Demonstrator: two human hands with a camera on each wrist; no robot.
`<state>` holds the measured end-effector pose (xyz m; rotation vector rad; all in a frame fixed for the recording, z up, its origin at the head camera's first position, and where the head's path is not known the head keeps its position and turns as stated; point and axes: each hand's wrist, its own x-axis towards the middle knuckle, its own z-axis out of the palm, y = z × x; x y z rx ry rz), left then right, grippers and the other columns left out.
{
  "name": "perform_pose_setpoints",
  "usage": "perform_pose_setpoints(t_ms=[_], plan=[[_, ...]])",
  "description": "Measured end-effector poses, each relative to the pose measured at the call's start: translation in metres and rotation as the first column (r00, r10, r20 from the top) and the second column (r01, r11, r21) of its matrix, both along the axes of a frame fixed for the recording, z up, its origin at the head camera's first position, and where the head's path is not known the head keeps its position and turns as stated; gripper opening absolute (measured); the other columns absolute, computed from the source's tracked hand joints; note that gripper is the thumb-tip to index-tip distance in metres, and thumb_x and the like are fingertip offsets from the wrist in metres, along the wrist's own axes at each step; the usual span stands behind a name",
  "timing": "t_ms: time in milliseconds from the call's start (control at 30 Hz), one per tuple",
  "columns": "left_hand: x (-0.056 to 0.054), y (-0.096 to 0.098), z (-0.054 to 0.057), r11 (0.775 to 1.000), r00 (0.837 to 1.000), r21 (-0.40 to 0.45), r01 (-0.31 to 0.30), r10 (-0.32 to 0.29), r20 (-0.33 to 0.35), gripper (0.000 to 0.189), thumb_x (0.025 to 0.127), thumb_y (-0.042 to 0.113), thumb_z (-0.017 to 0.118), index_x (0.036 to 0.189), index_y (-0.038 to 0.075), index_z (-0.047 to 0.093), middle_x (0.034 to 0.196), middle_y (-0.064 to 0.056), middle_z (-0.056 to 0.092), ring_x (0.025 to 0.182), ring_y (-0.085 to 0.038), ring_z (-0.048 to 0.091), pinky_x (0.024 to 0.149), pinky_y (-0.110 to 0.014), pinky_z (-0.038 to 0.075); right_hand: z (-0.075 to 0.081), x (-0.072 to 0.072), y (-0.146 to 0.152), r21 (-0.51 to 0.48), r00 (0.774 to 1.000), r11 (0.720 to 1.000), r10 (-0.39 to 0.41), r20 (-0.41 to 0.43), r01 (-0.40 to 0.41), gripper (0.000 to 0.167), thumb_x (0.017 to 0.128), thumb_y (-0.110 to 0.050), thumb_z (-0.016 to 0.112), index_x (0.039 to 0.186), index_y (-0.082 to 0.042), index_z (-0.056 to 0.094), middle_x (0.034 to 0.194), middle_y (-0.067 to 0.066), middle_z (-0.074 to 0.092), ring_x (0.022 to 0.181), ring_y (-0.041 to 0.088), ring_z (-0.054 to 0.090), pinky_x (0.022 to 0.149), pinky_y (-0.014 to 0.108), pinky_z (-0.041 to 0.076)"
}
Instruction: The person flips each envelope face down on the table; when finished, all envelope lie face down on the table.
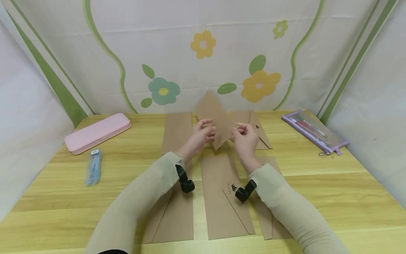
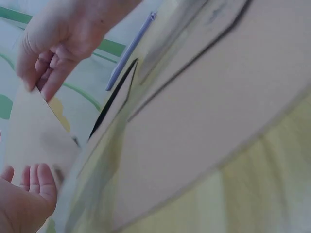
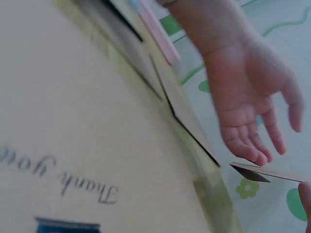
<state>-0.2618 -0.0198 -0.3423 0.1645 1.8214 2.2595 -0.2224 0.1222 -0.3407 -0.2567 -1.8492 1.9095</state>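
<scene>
A brown paper envelope [image 1: 219, 114] is held up on a slant above the far part of the table, slightly blurred. My right hand [image 1: 246, 139] pinches its right edge between thumb and fingers, clearly seen in the left wrist view. Beside the envelope's left side is my left hand [image 1: 200, 135]. Its palm and loosely bent fingers show in the right wrist view, spread apart from the paper. Beneath the hands lie several similar envelopes, among them a back left one [image 1: 177, 132], a back right one [image 1: 257, 130] and a front middle one [image 1: 219, 204] with a small black print.
On the left of the wooden table [image 1: 333, 201] lie a pink case [image 1: 98, 133] and a small blue packet [image 1: 94, 167]. A purple-edged pouch [image 1: 315, 131] with pens inside is at the right. Behind the table hangs a flowered cloth [image 1: 133, 42].
</scene>
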Motion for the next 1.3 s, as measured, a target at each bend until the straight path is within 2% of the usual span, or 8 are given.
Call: perform_pose_setpoints(t_ms=[100, 233, 400, 567, 733, 900, 1100, 1300], plan=[[0.002, -0.006, -0.004, 0.998, 0.998, -0.018, -0.056, 0.056, 0.008, 0.041, 0.088, 0.002, 0.051, 0.128, 0.001, 0.041, 0.110, -0.010, 0.049, 0.088, -0.018, 0.049, 0.092, -0.044, 0.043, 0.003, 0.000, 0.004, -0.148, 0.997, 0.989, 0.013, 0.079, -0.001, 0.019, 0.082, 0.004, 0.057, 0.100, -0.001, 0.056, 0.074, 0.000, 0.044, 0.067, 0.009, 0.054, 0.062, 0.023, 0.055], [0.004, -0.012, -0.009, 0.993, 0.993, -0.008, -0.115, 0.115, 0.041, 0.041, 0.087, -0.002, 0.050, 0.127, -0.001, 0.041, 0.100, -0.007, 0.048, 0.091, -0.021, 0.050, 0.096, -0.045, 0.042, 0.003, -0.001, 0.008, -0.313, 0.990, 0.950, 0.031, 0.135, 0.013, 0.017, 0.083, 0.007, 0.055, 0.094, -0.005, 0.052, 0.083, 0.003, 0.049, 0.075, 0.013, 0.057, 0.066, 0.025, 0.055], [0.006, -0.015, -0.014, 0.996, 0.994, 0.010, -0.093, 0.092, 0.058, 0.048, 0.086, -0.005, 0.051, 0.132, -0.001, 0.038, 0.091, -0.006, 0.050, 0.080, -0.016, 0.055, 0.087, -0.036, 0.049, -0.001, 0.000, 0.010, -0.486, 0.985, 0.874, 0.080, 0.152, 0.005, 0.016, 0.085, 0.009, 0.051, 0.092, -0.005, 0.049, 0.098, 0.006, 0.048, 0.080, 0.013, 0.056, 0.069, 0.024, 0.055], [0.008, -0.014, -0.017, 0.998, 0.996, 0.028, -0.053, 0.051, 0.075, 0.055, 0.086, -0.006, 0.053, 0.138, 0.004, 0.036, 0.081, -0.005, 0.054, 0.068, -0.012, 0.055, 0.070, -0.026, 0.051, -0.002, 0.003, 0.008, -0.548, 0.984, 0.836, 0.110, 0.141, -0.015, 0.014, 0.086, 0.010, 0.049, 0.091, -0.004, 0.048, 0.097, 0.006, 0.045, 0.077, 0.012, 0.054, 0.076, 0.027, 0.054], [0.009, -0.013, -0.018, 0.998, 0.995, 0.033, -0.061, 0.058, 0.086, 0.059, 0.084, -0.008, 0.054, 0.138, 0.006, 0.037, 0.079, -0.005, 0.055, 0.063, -0.013, 0.054, 0.063, -0.023, 0.050, -0.006, 0.005, 0.007, -0.544, 0.982, 0.839, 0.122, 0.143, -0.025, 0.013, 0.088, 0.009, 0.048, 0.092, -0.003, 0.047, 0.100, 0.006, 0.044, 0.081, 0.013, 0.053, 0.080, 0.027, 0.053], [0.008, -0.014, -0.017, 0.997, 0.994, 0.008, -0.081, 0.080, 0.073, 0.064, 0.082, -0.011, 0.054, 0.139, 0.011, 0.038, 0.081, -0.006, 0.056, 0.059, -0.012, 0.053, 0.062, -0.023, 0.049, -0.011, 0.008, 0.010, -0.465, 0.971, 0.883, 0.157, 0.179, -0.057, 0.028, 0.085, 0.011, 0.051, 0.110, -0.001, 0.046, 0.096, 0.006, 0.048, 0.078, 0.011, 0.057, 0.078, 0.023, 0.053], [0.005, -0.021, -0.017, 0.993, 0.997, -0.094, -0.076, 0.078, 0.022, 0.066, 0.082, -0.010, 0.055, 0.142, 0.011, 0.035, 0.079, -0.003, 0.056, 0.058, -0.010, 0.051, 0.065, -0.024, 0.049, -0.014, 0.007, 0.024, -0.237, 0.907, 0.949, 0.276, 0.317, -0.206, 0.058, 0.083, 0.007, 0.059, 0.137, -0.005, 0.039, 0.089, 0.005, 0.058, 0.069, 0.009, 0.063, 0.072, 0.021, 0.053], [0.004, -0.026, -0.019, 0.973, 1.000, -0.231, 0.018, -0.014, 0.016, 0.067, 0.084, -0.007, 0.054, 0.144, 0.002, 0.025, 0.074, -0.002, 0.055, 0.063, -0.011, 0.054, 0.071, -0.024, 0.050, -0.014, 0.004, 0.033, -0.071, 0.845, 0.946, 0.316, 0.432, -0.318, 0.057, 0.085, 0.004, 0.058, 0.138, -0.002, 0.037, 0.097, 0.014, 0.058, 0.063, 0.008, 0.062, 0.067, 0.020, 0.054]])
